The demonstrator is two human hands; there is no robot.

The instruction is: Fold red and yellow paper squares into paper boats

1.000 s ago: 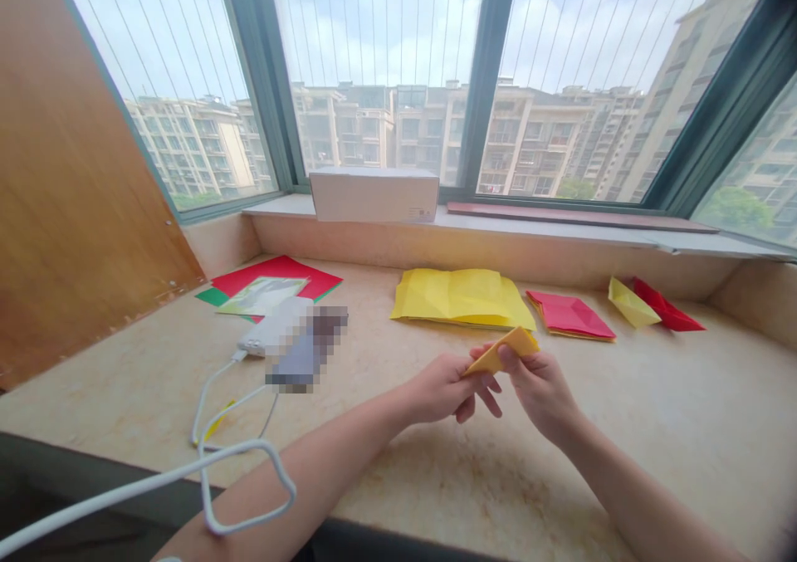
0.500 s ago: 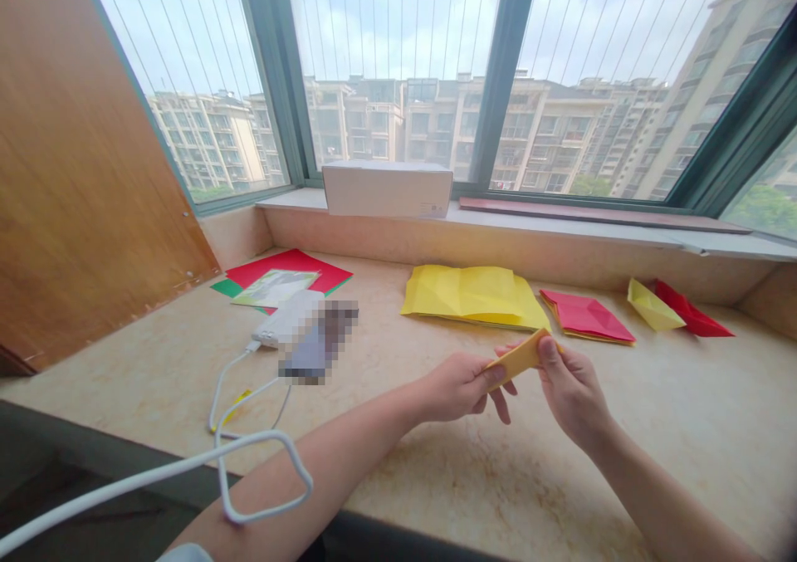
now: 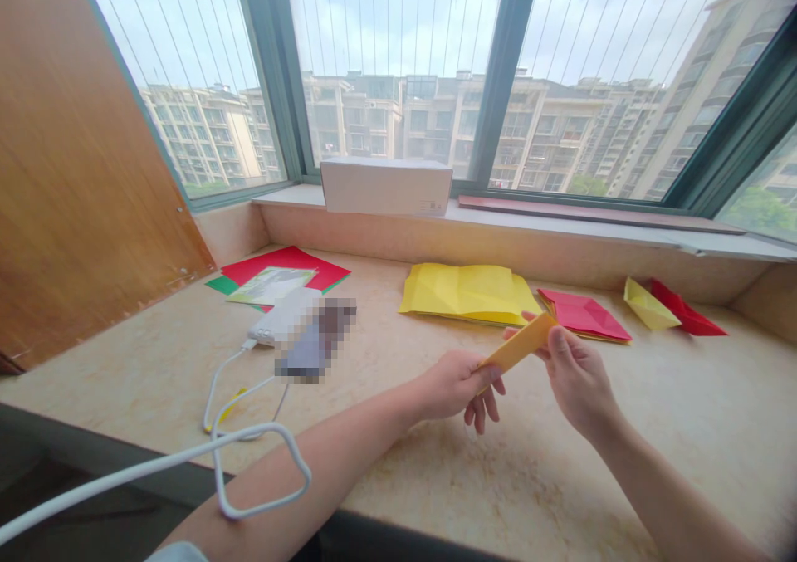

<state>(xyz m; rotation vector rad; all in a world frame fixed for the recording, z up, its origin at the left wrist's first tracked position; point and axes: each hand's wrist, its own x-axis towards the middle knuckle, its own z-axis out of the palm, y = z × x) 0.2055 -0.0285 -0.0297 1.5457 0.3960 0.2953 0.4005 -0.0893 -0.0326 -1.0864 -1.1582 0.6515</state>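
Held up above the stone counter is a narrow, flat strip of folded orange-yellow paper (image 3: 518,349), slanting up to the right. My left hand (image 3: 464,388) pinches its lower left end, thumb on top and the other fingers below. At the upper right end my right hand (image 3: 576,367) has its thumb and fingers closed on the paper's edge. Behind the hands lie a creased yellow paper sheet (image 3: 464,292) and a stack of folded red paper (image 3: 585,313). Farther right sit a folded yellow paper boat (image 3: 648,305) and a red one (image 3: 694,313).
On the left are red paper sheets (image 3: 292,261), a white power bank (image 3: 283,317) and a blurred phone (image 3: 317,342). A white cable (image 3: 155,468) crosses over my left forearm. A white box (image 3: 386,187) stands on the window sill.
The paper strip has turned slightly so more of its face shows. My right hand has shifted a little right, and the fingers of my left hand have curled under.
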